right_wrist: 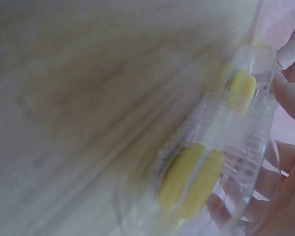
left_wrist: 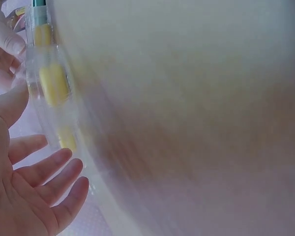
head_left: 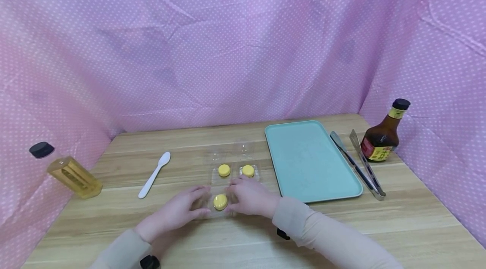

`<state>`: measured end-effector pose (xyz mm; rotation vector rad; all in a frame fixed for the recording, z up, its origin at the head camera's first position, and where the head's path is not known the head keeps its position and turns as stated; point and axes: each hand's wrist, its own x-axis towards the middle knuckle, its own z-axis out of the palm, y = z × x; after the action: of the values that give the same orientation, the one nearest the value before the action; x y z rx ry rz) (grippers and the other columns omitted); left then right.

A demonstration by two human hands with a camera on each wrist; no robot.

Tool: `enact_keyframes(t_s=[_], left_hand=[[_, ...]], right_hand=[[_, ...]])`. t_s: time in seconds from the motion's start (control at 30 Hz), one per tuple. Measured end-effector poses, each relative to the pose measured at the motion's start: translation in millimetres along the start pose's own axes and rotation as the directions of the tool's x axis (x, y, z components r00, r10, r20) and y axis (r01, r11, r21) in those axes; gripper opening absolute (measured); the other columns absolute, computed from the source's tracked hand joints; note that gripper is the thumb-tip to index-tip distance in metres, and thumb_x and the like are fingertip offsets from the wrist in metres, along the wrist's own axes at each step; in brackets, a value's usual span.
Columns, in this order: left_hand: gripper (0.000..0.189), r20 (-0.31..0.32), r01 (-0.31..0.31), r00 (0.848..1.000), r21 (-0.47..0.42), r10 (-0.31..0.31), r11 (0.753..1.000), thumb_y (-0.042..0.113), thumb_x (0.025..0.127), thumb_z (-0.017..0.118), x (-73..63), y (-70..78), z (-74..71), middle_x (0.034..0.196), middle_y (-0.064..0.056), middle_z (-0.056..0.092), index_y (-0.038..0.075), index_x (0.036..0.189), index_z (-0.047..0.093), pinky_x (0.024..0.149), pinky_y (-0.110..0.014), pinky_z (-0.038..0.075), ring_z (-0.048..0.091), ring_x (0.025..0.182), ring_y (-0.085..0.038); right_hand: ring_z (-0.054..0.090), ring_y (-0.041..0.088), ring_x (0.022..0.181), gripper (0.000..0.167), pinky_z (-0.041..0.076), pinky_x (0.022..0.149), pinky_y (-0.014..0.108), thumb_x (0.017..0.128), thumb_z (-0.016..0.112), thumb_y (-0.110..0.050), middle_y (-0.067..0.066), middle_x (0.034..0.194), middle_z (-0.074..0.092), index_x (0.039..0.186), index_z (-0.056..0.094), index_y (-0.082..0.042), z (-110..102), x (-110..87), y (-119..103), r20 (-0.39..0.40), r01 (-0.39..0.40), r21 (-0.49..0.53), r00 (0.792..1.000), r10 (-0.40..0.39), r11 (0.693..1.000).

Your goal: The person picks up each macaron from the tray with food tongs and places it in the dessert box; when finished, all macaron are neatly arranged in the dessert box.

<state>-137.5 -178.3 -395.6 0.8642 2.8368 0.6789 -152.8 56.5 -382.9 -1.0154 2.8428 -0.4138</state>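
Note:
A yellow macaron [head_left: 220,202] sits in a clear plastic box near the table's front. My left hand [head_left: 182,210] is at the left side of this box, its thumb and fingers spread apart around that side. On the opposite side my right hand [head_left: 252,197] has its thumb beside the box and its fingers reaching toward the back. Behind stand two more clear boxes, with a yellow macaron [head_left: 224,170] and another yellow macaron [head_left: 248,170] in them, their lids laid back. In the right wrist view, right-hand fingers [right_wrist: 265,191] show partly through clear plastic. Exact contact is hard to tell.
A pale blue tray [head_left: 311,159] lies at right, with metal tongs [head_left: 366,163] beside it. Farther right stands a brown sauce bottle [head_left: 383,138]. A white spoon [head_left: 153,176] and a bottle of yellow liquid [head_left: 74,176] are at left. Pink dotted cloth [head_left: 243,49] hangs behind.

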Motion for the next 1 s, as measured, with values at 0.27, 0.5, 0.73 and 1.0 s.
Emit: enact_keyframes(t_s=[0.27,0.5,0.73,1.0], left_hand=[[0.05,-0.078,0.002,0.997,0.028,0.0,1.0,0.026,0.088,0.065,4.1,-2.0,-13.6,0.131,-0.018,0.055,0.001,0.131,0.053,0.1,-0.053,0.044,0.054,0.118,-0.037],[0.046,-0.15,0.039,0.988,0.038,-0.033,0.999,0.024,0.09,0.064,9.0,-4.5,-21.8,0.13,-0.017,0.055,0.002,0.13,0.054,0.099,-0.053,0.044,0.054,0.118,-0.037],[0.047,-0.251,0.066,0.967,0.05,-0.052,0.997,0.016,0.09,0.064,25.4,-23.0,-29.0,0.129,-0.021,0.053,0.0,0.132,0.05,0.099,-0.053,0.045,0.053,0.118,-0.039],[0.057,-0.202,0.194,0.958,-0.061,-0.203,0.979,0.029,0.095,0.056,56.9,-43.1,-39.2,0.137,-0.024,0.045,0.004,0.143,0.037,0.096,-0.058,0.044,0.049,0.121,-0.042]], right_hand=[[0.056,0.02,0.109,0.048,0.047,0.094,0.032,0.081,0.071,-0.044,0.003,0.12,0.065,0.114,0.067,-0.01,-3.9,-2.1,7.1,-0.068,0.021,0.062,0.998,-0.017,0.998],[0.058,0.02,0.106,0.045,0.049,0.093,0.032,0.083,0.07,-0.041,0.004,0.116,0.066,0.113,0.067,-0.008,-5.9,-8.4,12.7,-0.12,0.069,0.12,0.991,-0.055,0.99],[0.058,0.022,0.108,0.042,0.048,0.096,0.037,0.083,0.071,-0.036,0.006,0.115,0.066,0.111,0.068,-0.005,-9.4,-18.3,17.2,-0.187,0.124,0.186,0.978,-0.088,0.975],[0.057,0.025,0.114,0.039,0.046,0.099,0.041,0.084,0.071,-0.03,0.009,0.12,0.064,0.114,0.066,-0.004,-12.0,-29.7,25.8,-0.197,0.122,0.258,0.978,-0.072,0.958]])
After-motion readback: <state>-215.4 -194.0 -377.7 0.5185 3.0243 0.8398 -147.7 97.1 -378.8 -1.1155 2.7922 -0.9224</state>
